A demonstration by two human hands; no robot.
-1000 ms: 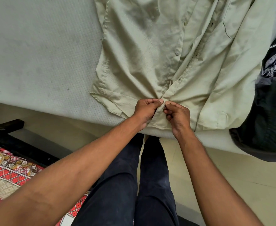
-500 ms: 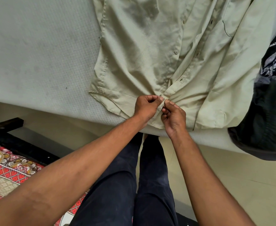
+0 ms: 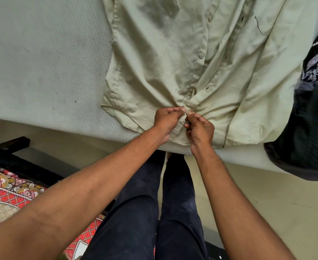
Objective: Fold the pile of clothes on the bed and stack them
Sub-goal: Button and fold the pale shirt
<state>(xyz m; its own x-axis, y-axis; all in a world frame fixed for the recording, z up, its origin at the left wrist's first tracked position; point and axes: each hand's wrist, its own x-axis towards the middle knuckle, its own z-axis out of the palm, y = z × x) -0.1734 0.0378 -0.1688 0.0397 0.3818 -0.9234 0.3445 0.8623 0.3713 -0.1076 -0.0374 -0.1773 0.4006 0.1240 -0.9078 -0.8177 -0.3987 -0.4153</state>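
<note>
A pale green button-up shirt (image 3: 163,59) lies spread on the bed (image 3: 41,59), front side up, its hem at the near edge. My left hand (image 3: 166,121) and my right hand (image 3: 199,128) meet at the bottom of the button placket. Each hand pinches one side of the placket between thumb and fingers, and the cloth puckers around them. Upper buttons sit undone along the placket. A dark pile of clothes (image 3: 312,117) with a leaf-patterned piece on top lies at the bed's right edge.
The pale mattress stretches bare to the left of the shirt. A red patterned quilt (image 3: 8,199) on a dark frame lies at the lower left. My legs in dark trousers (image 3: 154,212) stand against the bed edge on a pale floor.
Both hands stay at the shirt's lower placket; the fingers have shifted slightly while working the cloth together. The shirt has barely moved.
</note>
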